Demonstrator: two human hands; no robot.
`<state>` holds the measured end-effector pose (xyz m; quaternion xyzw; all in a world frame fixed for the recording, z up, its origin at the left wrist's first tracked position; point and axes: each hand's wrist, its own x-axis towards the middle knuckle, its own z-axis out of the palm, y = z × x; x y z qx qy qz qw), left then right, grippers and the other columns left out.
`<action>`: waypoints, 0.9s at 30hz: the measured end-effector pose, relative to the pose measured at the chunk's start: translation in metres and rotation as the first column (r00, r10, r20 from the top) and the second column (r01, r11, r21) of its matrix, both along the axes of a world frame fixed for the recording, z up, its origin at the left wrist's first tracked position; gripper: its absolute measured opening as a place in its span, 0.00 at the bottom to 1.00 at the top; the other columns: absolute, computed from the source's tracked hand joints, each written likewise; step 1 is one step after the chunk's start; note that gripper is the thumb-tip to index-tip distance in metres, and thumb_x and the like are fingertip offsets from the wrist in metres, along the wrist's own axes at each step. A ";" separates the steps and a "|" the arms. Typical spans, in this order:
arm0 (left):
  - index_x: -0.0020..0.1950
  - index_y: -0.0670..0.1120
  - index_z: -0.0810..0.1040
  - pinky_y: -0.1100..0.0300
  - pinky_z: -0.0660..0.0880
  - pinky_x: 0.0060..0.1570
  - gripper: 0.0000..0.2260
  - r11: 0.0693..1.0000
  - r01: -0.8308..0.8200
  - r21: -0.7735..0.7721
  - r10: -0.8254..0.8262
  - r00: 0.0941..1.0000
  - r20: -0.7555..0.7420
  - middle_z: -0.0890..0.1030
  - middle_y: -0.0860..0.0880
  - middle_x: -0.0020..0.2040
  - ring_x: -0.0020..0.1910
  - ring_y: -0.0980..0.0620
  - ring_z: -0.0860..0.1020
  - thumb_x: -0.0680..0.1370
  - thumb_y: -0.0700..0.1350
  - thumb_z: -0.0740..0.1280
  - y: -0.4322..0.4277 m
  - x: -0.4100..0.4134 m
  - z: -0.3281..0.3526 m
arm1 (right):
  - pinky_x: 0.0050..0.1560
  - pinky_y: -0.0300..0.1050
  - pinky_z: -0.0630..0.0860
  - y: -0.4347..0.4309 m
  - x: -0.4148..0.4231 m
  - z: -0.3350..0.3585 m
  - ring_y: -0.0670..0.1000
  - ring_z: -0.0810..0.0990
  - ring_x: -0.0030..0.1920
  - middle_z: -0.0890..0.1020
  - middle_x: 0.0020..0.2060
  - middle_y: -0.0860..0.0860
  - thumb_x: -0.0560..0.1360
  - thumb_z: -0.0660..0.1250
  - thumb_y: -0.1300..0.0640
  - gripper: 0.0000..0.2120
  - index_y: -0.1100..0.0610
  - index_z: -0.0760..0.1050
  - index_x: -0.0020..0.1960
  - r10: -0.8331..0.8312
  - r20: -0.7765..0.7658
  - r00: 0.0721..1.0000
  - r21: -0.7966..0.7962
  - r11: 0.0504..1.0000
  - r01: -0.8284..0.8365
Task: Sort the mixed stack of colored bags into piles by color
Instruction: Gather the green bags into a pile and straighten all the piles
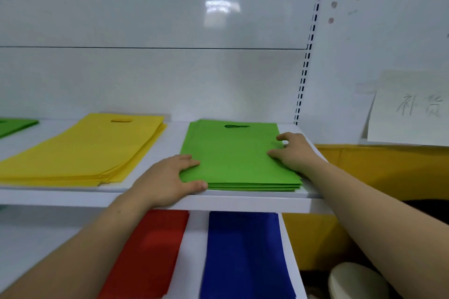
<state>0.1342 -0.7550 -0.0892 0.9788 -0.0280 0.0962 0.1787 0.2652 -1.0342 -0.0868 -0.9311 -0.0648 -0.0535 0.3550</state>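
Bare forearms come up from the bottom edge, one on each side, reaching to a white upper shelf [145, 199]. On that shelf, to the left, sits the broad yellow pile [82, 150], fanned a little along its right edge, with a handle slot near the back. Well apart to its right lies the green pile [233, 155], squared up at the shelf's right end, its front edge close to the lip.

On the lower shelf [196, 238] a blue pile [243, 255] lies just beside a red pile [150, 250], with a strip of white between them.

Both hands are on the green pile. The left hand [167, 179] is released and flat at the near left corner, with its fingers lying on top and its thumb along the front edge. The right hand [294, 150] rests on the right edge with fingers loosely bent and fingertips touching the top bag, not clasping it.

At the far left of the upper shelf a corner of another green bag [14, 125] shows. Off to the right a sheet of paper [410, 109] with handwriting hangs above yellow fabric [376, 165].
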 end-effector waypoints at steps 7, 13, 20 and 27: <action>0.71 0.55 0.68 0.64 0.57 0.68 0.56 0.999 -0.026 0.048 0.026 1.000 0.009 0.64 0.54 0.74 0.72 0.56 0.62 0.49 0.82 0.52 -0.007 -0.004 0.001 | 0.59 0.44 0.70 0.003 -0.001 -0.001 0.55 0.75 0.60 0.77 0.63 0.55 0.76 0.66 0.49 0.21 0.58 0.74 0.66 0.035 0.024 0.999 -0.079 0.996 -0.033; 0.71 0.51 0.68 0.68 0.57 0.65 0.47 0.996 -0.033 -0.078 0.030 0.999 -0.041 0.66 0.51 0.73 0.70 0.55 0.65 0.56 0.73 0.56 -0.008 -0.006 0.010 | 0.62 0.43 0.67 0.006 -0.004 0.008 0.56 0.71 0.66 0.72 0.68 0.56 0.77 0.64 0.49 0.24 0.59 0.70 0.70 0.054 -0.023 0.998 -0.164 0.985 -0.057; 0.71 0.50 0.68 0.64 0.58 0.67 0.27 0.996 -0.083 -0.026 0.084 0.995 0.046 0.65 0.50 0.74 0.72 0.54 0.63 0.75 0.58 0.67 0.015 -0.008 0.045 | 0.64 0.46 0.68 0.042 -0.011 0.052 0.57 0.69 0.68 0.68 0.70 0.57 0.78 0.62 0.46 0.28 0.59 0.64 0.72 0.111 0.031 0.993 -0.260 0.960 -0.100; 0.73 0.50 0.66 0.62 0.59 0.68 0.27 0.980 -0.196 -0.013 0.196 0.976 0.095 0.65 0.52 0.74 0.72 0.54 0.63 0.76 0.55 0.67 0.086 -0.050 0.074 | 0.65 0.46 0.65 0.143 -0.041 0.088 0.56 0.66 0.70 0.69 0.70 0.57 0.79 0.60 0.45 0.30 0.61 0.61 0.74 0.292 0.114 0.950 -0.277 0.927 -0.251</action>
